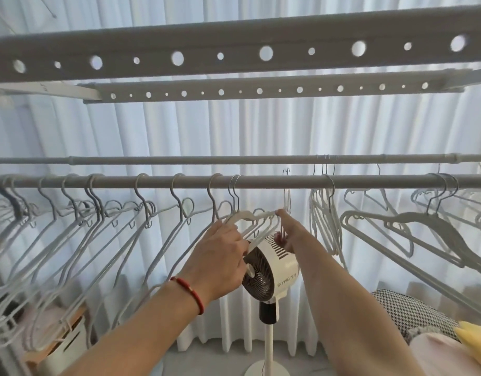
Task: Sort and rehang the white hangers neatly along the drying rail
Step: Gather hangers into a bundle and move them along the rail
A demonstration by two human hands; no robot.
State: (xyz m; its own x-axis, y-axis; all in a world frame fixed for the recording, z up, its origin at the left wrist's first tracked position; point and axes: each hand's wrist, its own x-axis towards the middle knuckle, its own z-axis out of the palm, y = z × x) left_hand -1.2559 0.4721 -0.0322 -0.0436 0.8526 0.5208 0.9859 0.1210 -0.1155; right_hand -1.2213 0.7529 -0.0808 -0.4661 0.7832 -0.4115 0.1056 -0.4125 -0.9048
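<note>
A grey drying rail (261, 181) runs across the view at mid height. Several white hangers (79, 226) hang spaced along its left half. A tight bunch of white hangers (324, 221) hangs right of centre, and more lie slanted at the far right (412, 226). Two hangers with metal hooks (250, 217) hang at the rail's middle. My left hand (220, 256), with a red bracelet at the wrist, is closed on their left shoulder. My right hand (286, 229) grips their right end, fingers curled under.
A white standing fan (272, 270) stands just behind and below my hands. A thinner second rail (179, 159) runs behind the first, and two perforated bars (234, 52) hang overhead. White curtains fill the back. A checked cloth (407, 310) and a yellow item (475, 337) lie low right.
</note>
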